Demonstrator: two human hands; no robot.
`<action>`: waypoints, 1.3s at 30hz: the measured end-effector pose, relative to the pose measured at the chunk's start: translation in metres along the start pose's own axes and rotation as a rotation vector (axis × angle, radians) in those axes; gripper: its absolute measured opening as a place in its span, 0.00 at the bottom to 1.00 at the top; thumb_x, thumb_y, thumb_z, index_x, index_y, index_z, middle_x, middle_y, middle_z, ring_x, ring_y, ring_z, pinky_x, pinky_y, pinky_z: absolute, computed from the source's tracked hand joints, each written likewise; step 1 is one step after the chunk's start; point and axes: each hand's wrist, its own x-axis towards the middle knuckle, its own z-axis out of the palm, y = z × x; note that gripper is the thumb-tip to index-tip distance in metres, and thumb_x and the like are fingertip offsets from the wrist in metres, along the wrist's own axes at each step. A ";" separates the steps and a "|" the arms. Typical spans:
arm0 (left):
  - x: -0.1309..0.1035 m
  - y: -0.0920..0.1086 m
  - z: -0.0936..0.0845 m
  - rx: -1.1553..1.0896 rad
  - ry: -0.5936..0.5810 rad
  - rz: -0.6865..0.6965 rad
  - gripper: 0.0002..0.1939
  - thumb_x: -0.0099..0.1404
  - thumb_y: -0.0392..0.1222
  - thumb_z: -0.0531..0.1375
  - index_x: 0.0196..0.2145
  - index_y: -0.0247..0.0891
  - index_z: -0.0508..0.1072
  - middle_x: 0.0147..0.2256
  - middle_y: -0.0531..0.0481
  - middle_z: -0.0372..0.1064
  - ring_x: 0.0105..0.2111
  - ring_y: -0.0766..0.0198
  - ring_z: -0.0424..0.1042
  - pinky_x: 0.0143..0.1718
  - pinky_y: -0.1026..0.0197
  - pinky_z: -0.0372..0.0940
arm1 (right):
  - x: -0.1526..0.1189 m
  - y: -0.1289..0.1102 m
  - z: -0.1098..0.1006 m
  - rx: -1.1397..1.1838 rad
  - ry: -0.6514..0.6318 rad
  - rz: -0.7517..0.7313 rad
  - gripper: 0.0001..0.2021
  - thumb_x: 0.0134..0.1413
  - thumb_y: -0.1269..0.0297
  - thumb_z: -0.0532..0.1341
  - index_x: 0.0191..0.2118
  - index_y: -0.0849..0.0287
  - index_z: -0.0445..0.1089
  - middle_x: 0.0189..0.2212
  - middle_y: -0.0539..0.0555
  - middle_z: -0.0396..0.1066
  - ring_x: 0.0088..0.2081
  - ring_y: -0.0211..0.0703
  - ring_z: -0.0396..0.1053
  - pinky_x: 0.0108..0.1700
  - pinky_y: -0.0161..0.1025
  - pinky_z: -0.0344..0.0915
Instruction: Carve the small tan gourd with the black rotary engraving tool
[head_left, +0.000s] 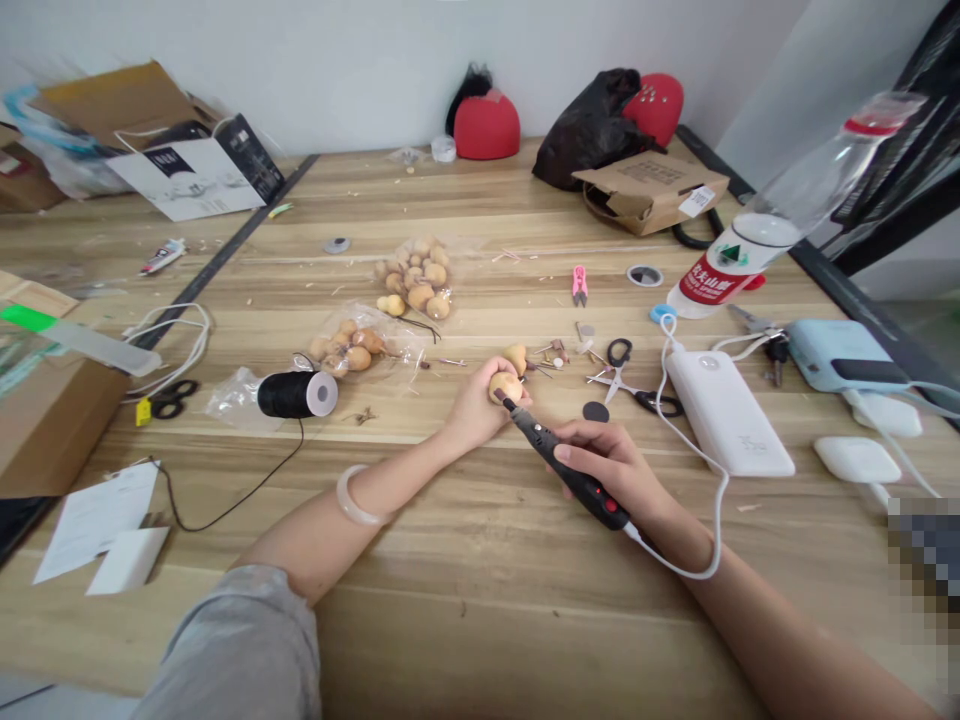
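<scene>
My left hand is closed round a small tan gourd, partly hidden by the fingers. My right hand grips a black rotary tool with a red light and a white cable at its rear. The tool's tip meets the gourd's surface or lies right against it; I cannot tell which. Just behind the left hand lies a second gourd. Small rotary bits are scattered to its right, near open black-handled scissors and a dark round disc.
Bags of small gourds and a black thread spool lie left of centre. Pink pliers lie farther back. At right are a white power bank, cables and a cut plastic bottle. Cardboard boxes stand at left.
</scene>
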 end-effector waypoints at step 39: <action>0.000 -0.002 -0.002 0.013 -0.004 0.019 0.17 0.49 0.35 0.66 0.32 0.39 0.61 0.27 0.56 0.71 0.27 0.67 0.68 0.34 0.62 0.64 | 0.000 0.000 -0.003 -0.003 0.005 0.008 0.14 0.45 0.56 0.69 0.32 0.64 0.75 0.20 0.52 0.71 0.16 0.37 0.67 0.18 0.32 0.63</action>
